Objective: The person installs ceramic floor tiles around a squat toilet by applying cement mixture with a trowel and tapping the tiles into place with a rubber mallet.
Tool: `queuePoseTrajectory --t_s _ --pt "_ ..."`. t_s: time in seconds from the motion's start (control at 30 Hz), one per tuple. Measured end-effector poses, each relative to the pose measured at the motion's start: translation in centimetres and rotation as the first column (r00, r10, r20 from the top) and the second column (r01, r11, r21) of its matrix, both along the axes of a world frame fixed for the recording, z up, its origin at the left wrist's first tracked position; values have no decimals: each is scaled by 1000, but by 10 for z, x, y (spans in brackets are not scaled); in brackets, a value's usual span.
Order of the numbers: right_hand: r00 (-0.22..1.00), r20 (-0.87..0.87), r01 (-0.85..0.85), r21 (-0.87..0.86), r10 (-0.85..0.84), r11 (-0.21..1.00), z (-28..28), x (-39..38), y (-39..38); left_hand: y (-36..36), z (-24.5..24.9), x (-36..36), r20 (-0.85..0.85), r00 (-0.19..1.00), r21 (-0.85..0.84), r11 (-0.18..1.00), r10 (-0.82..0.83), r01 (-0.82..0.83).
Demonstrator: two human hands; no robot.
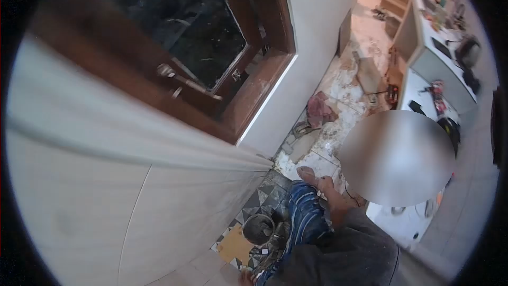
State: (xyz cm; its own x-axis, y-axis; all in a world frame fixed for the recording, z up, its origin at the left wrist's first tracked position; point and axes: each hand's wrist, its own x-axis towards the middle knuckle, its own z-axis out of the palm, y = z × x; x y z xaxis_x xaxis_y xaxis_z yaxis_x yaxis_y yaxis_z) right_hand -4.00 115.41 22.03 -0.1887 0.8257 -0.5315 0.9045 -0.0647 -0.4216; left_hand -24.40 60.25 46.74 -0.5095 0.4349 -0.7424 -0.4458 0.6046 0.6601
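Neither my left hand nor my right hand shows in the head view. Low in the picture another person crouches, in a dark grey shirt (338, 254) and blue striped shorts (308, 213). That person's bare forearm (336, 201) reaches toward the broken floor edge; what the fingers do there is too small to make out. Beside the striped cloth stands a round bucket (258, 229) with grey stuff inside. A flat tan board (235, 244) lies next to it on grey patterned tiles (271, 193).
A brown wooden window (264, 87) with dark glass opens above the pale wall (74, 201). Whitish rubble (344, 111) and a reddish cloth (320, 110) lie along the floor. At the right stands a white counter (418, 74) with assorted items. A blurred oval covers part of the view.
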Motion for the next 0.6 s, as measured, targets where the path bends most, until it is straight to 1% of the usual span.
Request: queuePoseTrajectory --t_s 0.03,0.07,0.1,0.13,0.17,0.2,0.23,0.27,0.3,0.33,0.37,0.4,0.43,0.47,0.5,0.53,0.57,0.6 --pt "867 -225 349 -361 -444 865 60 -15 3 47 0 -6 -27 1000 -6 1000 -16 16" --pt "868 -253 326 -361 -428 874 -16 -5 21 102 -8 -34 -108 977 -101 979 -186 175" --pt "976 -197 94 -18 -96 995 -86 -3 15 175 14 -64 -161 925 -217 926 -345 307" --pt "917 -288 250 -121 -275 961 -84 -8 22 245 47 -87 12 954 -220 929 -301 296" --pt "821 -353 384 -242 -449 891 -75 -7 24 306 76 -105 179 953 -219 934 -246 282" --pt "790 -358 404 -307 -498 862 -64 -8 37 354 85 -118 161 964 -220 944 -212 245" --pt "758 -358 421 -370 -546 828 -70 -8 45 392 87 -130 159 926 -180 912 -342 368" --pt "769 -370 392 -371 -521 842 -156 31 32 413 83 -132 157 869 -143 860 -469 490" --pt "524 -421 489 -564 -741 666 -217 23 12 425 66 -131 149 882 -145 873 -447 466" --pt "566 -390 513 -523 -726 681 -228 27 9 439 40 -135 172 822 -134 814 -542 565" --pt "602 -361 538 -476 -713 695 -219 26 17 451 12 -140 193 748 -116 742 -635 660" --pt "607 -374 528 -471 -702 707 -210 27 27 447 -17 -136 222 790 -30 806 -572 592" --pt "504 -256 592 -593 -825 546 -188 22 44 452 -41 -132 208 800 -27 815 -562 579" --pt "398 -107 628 -692 -911 356 -173 12 57 456 -62 -125 234 730 -22 747 -642 664" --pt "414 -106 613 -701 -904 363 -190 8 60 456 -82 -117 264 649 -18 669 -714 743" --pt "483 -122 609 -665 -867 433 -205 4 68 457 -100 -107 254 660 -31 676 -707 736" --pt "546 -135 600 -626 -827 498 -233 4 71 458 -115 -95 317 666 -26 696 -675 718" --pt "797 -192 438 -467 -572 768 -281 7 72 457 -132 -90 385 665 -24 713 -640 701"
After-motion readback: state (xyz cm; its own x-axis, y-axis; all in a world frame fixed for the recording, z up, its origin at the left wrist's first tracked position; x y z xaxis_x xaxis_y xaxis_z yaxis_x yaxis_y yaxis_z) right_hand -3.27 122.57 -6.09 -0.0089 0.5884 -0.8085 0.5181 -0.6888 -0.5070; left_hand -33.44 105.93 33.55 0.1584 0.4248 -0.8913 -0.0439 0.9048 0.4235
